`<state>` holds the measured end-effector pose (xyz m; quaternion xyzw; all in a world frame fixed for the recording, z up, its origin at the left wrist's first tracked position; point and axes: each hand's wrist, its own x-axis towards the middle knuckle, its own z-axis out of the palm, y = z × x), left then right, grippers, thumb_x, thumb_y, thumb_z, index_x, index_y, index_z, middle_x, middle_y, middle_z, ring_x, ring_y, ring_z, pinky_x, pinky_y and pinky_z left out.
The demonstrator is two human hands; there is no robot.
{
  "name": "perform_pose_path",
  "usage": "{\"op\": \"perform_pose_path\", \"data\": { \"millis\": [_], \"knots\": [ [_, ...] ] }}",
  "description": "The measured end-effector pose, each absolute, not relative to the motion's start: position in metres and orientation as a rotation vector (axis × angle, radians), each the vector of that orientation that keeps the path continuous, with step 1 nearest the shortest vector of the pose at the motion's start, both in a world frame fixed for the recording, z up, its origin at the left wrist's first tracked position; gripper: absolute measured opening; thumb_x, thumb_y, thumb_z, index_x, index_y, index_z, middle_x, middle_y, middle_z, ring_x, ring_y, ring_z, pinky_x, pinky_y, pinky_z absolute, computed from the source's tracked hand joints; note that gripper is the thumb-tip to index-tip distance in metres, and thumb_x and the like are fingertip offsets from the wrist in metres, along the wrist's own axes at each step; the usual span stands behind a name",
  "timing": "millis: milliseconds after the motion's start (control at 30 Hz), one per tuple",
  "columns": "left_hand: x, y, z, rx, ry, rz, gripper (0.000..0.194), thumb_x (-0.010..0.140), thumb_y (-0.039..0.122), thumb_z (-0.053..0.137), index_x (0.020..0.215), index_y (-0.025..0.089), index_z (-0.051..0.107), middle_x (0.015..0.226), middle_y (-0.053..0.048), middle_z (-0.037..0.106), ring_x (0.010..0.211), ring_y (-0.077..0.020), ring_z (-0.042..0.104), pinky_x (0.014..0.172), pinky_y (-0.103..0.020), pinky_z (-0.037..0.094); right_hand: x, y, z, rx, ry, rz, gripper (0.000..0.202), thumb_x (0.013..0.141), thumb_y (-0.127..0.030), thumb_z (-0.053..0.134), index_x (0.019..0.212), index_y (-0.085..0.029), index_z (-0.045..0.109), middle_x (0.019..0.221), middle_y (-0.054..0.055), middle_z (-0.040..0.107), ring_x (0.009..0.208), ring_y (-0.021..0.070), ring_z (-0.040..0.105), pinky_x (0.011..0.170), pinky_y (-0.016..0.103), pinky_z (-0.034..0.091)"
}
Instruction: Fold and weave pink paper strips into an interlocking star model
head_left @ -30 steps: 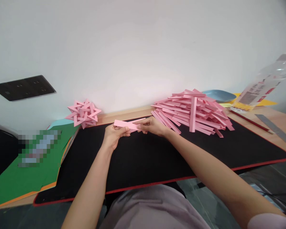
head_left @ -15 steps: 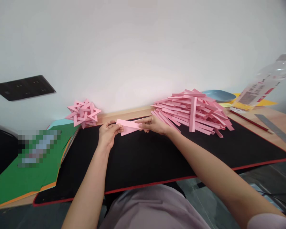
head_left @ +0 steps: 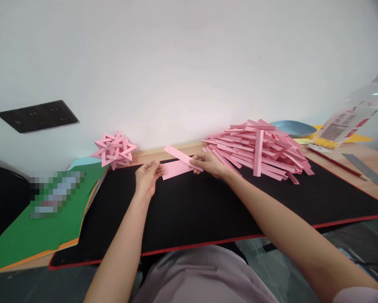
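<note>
A piece of pink paper (head_left: 175, 170) is held up over the black mat, with a narrow flap or strip (head_left: 179, 155) slanting up to the left above a wider part. Whether these are one folded sheet or two pieces I cannot tell. My right hand (head_left: 208, 164) pinches both at their right end, thumb and fingers closed. At the wider part's left end, my left hand (head_left: 147, 176) has its fingertips pressed together on the edge. Right of my hands lies a big heap of folded pink paper strips (head_left: 239, 145). A pink star-shaped paper model (head_left: 115, 150) sits at the back left.
The black mat (head_left: 201, 214) has a red edge and lies on a wooden table. Green paper sheets (head_left: 50, 231) are stacked at the left. To the right are a blue dish (head_left: 293, 127), a plastic bottle (head_left: 350, 113), a pencil (head_left: 334, 162) and a ruler (head_left: 367, 172).
The narrow pink part has swung up and away from the wider part at its left end. My left hand has shifted to the paper's left edge. The camera view has turned slightly left.
</note>
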<state>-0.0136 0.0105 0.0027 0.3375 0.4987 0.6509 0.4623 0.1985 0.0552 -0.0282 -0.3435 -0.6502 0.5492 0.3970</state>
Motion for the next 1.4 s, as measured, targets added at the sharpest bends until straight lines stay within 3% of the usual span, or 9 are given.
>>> {"op": "perform_pose_path", "data": {
  "millis": [133, 333, 500, 800, 1033, 1233, 1400],
  "knots": [
    [0.005, 0.001, -0.003, 1.089, 1.215, 1.314, 0.034, 0.063, 0.039, 0.071, 0.074, 0.008, 0.061, 0.068, -0.009, 0.065, 0.051, -0.0116, 0.059, 0.050, -0.024, 0.048, 0.191, 0.049, -0.024, -0.859, -1.661, 1.348, 0.029, 0.074, -0.042, 0.061, 0.076, -0.014, 0.054, 0.077, 0.007, 0.068, 0.051, 0.0082, 0.053, 0.051, 0.022, 0.044],
    [0.011, 0.000, -0.008, 1.100, 1.226, 1.294, 0.039, 0.066, 0.047, 0.067, 0.074, 0.009, 0.059, 0.070, -0.010, 0.066, 0.052, -0.0131, 0.060, 0.049, -0.025, 0.050, 0.181, 0.043, -0.022, -0.913, -1.809, 1.235, 0.030, 0.081, -0.040, 0.049, 0.072, -0.013, 0.056, 0.079, 0.007, 0.068, 0.051, 0.0068, 0.048, 0.050, 0.020, 0.042],
    [0.010, 0.000, -0.005, 1.098, 1.249, 1.312, 0.039, 0.067, 0.046, 0.067, 0.076, 0.009, 0.059, 0.073, -0.011, 0.066, 0.053, -0.0134, 0.061, 0.047, -0.024, 0.049, 0.179, 0.040, -0.021, -0.888, -1.909, 1.202, 0.043, 0.084, -0.044, 0.041, 0.070, -0.011, 0.063, 0.077, 0.007, 0.067, 0.054, 0.0079, 0.048, 0.048, 0.019, 0.041],
    [0.009, 0.001, -0.003, 1.057, 1.222, 1.447, 0.038, 0.059, 0.040, 0.074, 0.078, 0.010, 0.059, 0.063, -0.003, 0.061, 0.053, -0.0128, 0.059, 0.046, -0.023, 0.047, 0.177, 0.040, -0.026, -0.892, -1.846, 1.321, 0.036, 0.070, -0.043, 0.063, 0.087, -0.011, 0.063, 0.075, 0.005, 0.064, 0.061, 0.0097, 0.055, 0.051, 0.020, 0.045],
    [0.007, 0.001, -0.004, 1.083, 1.139, 1.444, 0.035, 0.059, 0.034, 0.074, 0.080, 0.010, 0.061, 0.066, -0.003, 0.062, 0.059, -0.0141, 0.061, 0.049, -0.024, 0.047, 0.179, 0.038, -0.021, -0.889, -1.822, 1.372, 0.043, 0.078, -0.051, 0.050, 0.073, -0.010, 0.060, 0.075, 0.007, 0.065, 0.056, 0.0087, 0.054, 0.054, 0.022, 0.045],
    [0.005, 0.001, -0.005, 1.115, 1.063, 1.379, 0.031, 0.062, 0.032, 0.072, 0.081, 0.010, 0.060, 0.068, -0.007, 0.065, 0.060, -0.0166, 0.063, 0.049, -0.024, 0.046, 0.181, 0.039, -0.023, -0.955, -1.822, 1.226, 0.050, 0.076, -0.059, 0.047, 0.059, -0.013, 0.051, 0.058, 0.001, 0.054, 0.048, 0.0078, 0.043, 0.045, 0.021, 0.030],
    [0.006, 0.001, -0.005, 1.131, 1.047, 1.382, 0.030, 0.063, 0.031, 0.071, 0.082, 0.010, 0.060, 0.066, -0.006, 0.065, 0.058, -0.0159, 0.062, 0.049, -0.025, 0.045, 0.181, 0.038, -0.023, -0.944, -1.810, 1.315, 0.052, 0.075, -0.062, 0.046, 0.064, -0.012, 0.056, 0.062, 0.003, 0.058, 0.052, 0.0101, 0.047, 0.048, 0.022, 0.032]
  ]
}}
